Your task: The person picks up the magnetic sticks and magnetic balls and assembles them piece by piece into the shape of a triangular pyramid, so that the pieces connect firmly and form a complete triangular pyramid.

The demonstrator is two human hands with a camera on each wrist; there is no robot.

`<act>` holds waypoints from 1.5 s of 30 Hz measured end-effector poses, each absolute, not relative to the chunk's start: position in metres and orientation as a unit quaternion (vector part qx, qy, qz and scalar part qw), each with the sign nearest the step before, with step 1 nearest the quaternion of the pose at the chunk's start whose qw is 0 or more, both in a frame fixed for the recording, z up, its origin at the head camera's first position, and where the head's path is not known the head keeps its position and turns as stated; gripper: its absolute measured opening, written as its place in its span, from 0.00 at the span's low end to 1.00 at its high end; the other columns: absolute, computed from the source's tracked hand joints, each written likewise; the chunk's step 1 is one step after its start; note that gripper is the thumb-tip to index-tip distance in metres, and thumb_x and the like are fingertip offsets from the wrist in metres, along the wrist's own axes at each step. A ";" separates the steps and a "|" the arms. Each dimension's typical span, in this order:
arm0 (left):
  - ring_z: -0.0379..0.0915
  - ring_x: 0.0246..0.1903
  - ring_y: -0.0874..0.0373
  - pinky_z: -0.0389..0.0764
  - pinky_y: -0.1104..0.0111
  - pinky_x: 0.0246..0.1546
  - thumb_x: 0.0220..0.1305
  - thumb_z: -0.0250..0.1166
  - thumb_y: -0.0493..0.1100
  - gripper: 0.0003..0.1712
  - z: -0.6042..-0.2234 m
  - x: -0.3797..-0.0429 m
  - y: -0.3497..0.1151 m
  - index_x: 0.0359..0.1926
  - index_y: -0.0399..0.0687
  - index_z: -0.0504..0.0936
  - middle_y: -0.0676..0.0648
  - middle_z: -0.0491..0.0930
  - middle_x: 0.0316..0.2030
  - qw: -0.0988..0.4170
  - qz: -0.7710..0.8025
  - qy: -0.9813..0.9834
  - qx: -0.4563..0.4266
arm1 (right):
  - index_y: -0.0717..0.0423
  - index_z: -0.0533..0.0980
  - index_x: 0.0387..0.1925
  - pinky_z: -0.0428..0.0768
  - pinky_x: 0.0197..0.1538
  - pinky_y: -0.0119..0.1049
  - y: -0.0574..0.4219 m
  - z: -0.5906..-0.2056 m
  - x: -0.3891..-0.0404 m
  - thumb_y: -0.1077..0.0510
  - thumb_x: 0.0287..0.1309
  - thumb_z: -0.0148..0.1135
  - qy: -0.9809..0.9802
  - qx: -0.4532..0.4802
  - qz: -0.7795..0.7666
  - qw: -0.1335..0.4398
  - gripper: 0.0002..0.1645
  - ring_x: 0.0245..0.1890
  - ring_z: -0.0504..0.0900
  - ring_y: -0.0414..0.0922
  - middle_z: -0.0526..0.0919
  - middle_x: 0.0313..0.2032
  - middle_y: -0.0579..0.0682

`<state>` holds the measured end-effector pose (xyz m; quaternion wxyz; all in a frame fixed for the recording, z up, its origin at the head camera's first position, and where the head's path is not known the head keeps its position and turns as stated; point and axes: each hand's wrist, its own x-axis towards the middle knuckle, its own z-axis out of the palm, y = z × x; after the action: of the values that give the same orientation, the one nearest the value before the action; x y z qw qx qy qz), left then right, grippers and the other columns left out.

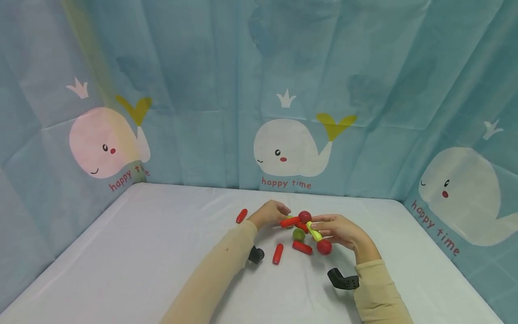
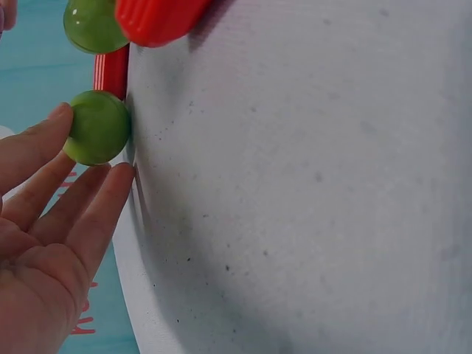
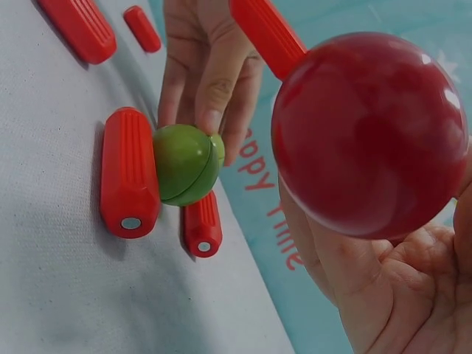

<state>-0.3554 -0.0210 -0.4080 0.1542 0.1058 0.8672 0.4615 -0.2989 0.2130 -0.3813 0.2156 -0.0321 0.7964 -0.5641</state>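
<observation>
My left hand [image 1: 270, 213] reaches to the far side of the toy cluster. Its thumb and fingers pinch a green ball [image 2: 97, 129], mostly hidden in the head view. My right hand [image 1: 339, 230] holds a yellow stick [image 1: 314, 231] between thumb and fingers, with a red ball [image 1: 305, 217] at its far end and another red ball [image 1: 324, 246] at its near end. A red stick [image 3: 269, 33] meets the large red ball [image 3: 369, 136] in the right wrist view. Between the hands sit a second green ball [image 1: 298, 235] and a red stick [image 1: 302, 247].
A loose red stick [image 1: 277, 254] lies nearer on the white table [image 1: 121, 252], and another red stick [image 1: 241, 216] lies left of my left hand. Black wrist devices [image 1: 341, 280] hang at both forearms. Behind the table hangs a blue whale-print curtain [image 1: 194, 135].
</observation>
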 end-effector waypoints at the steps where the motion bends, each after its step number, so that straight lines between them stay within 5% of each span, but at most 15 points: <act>1: 0.76 0.53 0.51 0.79 0.55 0.58 0.64 0.67 0.42 0.18 -0.408 -0.355 -0.021 0.55 0.46 0.83 0.45 0.83 0.54 0.154 0.459 0.869 0.108 | 0.64 0.72 0.64 0.83 0.44 0.37 0.213 -0.382 -0.299 0.49 0.63 0.64 0.797 -0.032 -0.564 0.215 0.34 0.40 0.85 0.42 0.88 0.43 0.47; 9: 0.74 0.51 0.51 0.77 0.54 0.59 0.63 0.67 0.42 0.14 -0.409 -0.349 -0.026 0.49 0.49 0.87 0.47 0.84 0.50 0.149 0.448 0.876 0.102 | 0.64 0.72 0.64 0.84 0.43 0.35 0.210 -0.382 -0.299 0.50 0.62 0.64 0.793 -0.025 -0.569 0.216 0.33 0.40 0.85 0.42 0.87 0.41 0.46; 19: 0.77 0.39 0.57 0.81 0.62 0.47 0.56 0.72 0.43 0.13 -0.411 -0.331 -0.061 0.44 0.52 0.88 0.52 0.86 0.38 0.148 0.436 0.882 0.097 | 0.62 0.75 0.61 0.83 0.49 0.41 0.201 -0.390 -0.299 0.49 0.61 0.65 0.804 -0.031 -0.552 0.219 0.31 0.47 0.83 0.46 0.84 0.53 0.53; 45: 0.75 0.40 0.57 0.82 0.64 0.44 0.56 0.72 0.39 0.14 -0.410 -0.282 -0.106 0.45 0.48 0.87 0.50 0.85 0.43 0.121 0.426 0.895 0.055 | 0.61 0.76 0.61 0.84 0.49 0.41 0.183 -0.389 -0.294 0.49 0.61 0.66 0.810 -0.027 -0.546 0.211 0.30 0.48 0.83 0.48 0.83 0.53 0.56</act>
<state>-0.2818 -0.1059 -0.4100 0.1209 0.0550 0.8951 0.4256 -0.2943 0.1827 -0.3887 0.2114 -0.0271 0.8101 -0.5462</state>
